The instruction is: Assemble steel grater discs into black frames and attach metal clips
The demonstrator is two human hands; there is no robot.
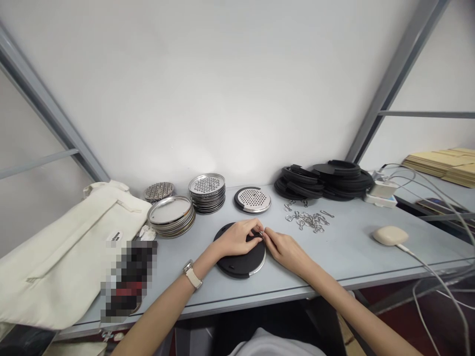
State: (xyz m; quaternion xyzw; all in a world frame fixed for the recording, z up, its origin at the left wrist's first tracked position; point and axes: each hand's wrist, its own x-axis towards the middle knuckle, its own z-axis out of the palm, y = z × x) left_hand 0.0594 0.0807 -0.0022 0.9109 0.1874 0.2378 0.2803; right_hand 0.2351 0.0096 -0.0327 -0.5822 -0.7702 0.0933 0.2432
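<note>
A round black disc [240,260] with a metal rim lies flat on the grey table in front of me. My left hand [237,238] rests on top of it, fingers curled and pinching at its far right edge. My right hand [284,248] meets it there, fingertips pinched on a small metal clip [261,233]. The clip is mostly hidden by the fingers. A watch with a pale strap [192,275] sits on my left wrist.
Behind are loose metal clips [308,219], a perforated metal disc in a black ring [253,200], stacks of perforated discs [207,192] and plain metal discs [171,216], black rings [323,179], a cream bag [63,252], a beige puck with cable [390,235], and chargers [382,192].
</note>
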